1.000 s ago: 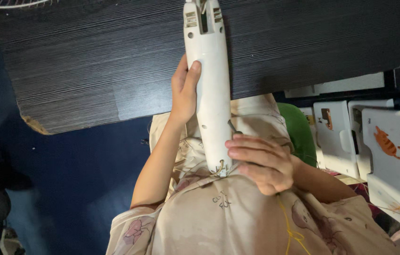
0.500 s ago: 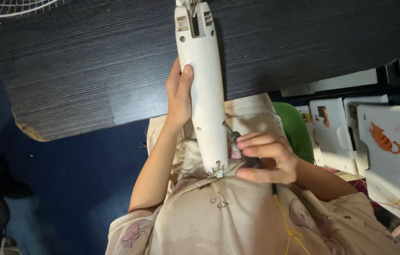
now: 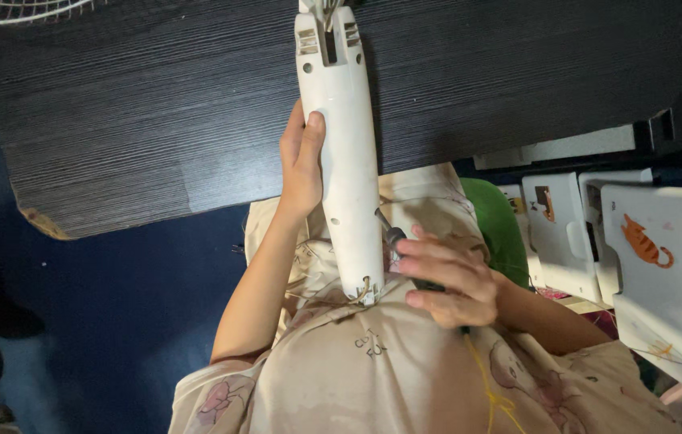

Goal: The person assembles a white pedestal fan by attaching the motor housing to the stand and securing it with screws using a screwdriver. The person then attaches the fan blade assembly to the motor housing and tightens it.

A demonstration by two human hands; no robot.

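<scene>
You hold a long white plastic casing (image 3: pixel 343 153) and press a black-handled screwdriver (image 3: pixel 402 251) against its side.

Your left hand (image 3: pixel 301 165) is wrapped around the middle of the casing, thumb on its front. The casing's top end lies over the dark wood-grain table (image 3: pixel 132 104) and its bottom end rests on your lap. Your right hand (image 3: pixel 441 277) is closed tight on the screwdriver, tip at the casing's lower edge. I think the tip could slip off and jab your lap, since only one hand steadies the casing. Flat white panels with an orange cat sticker (image 3: pixel 647 241) stand to your right.
</scene>
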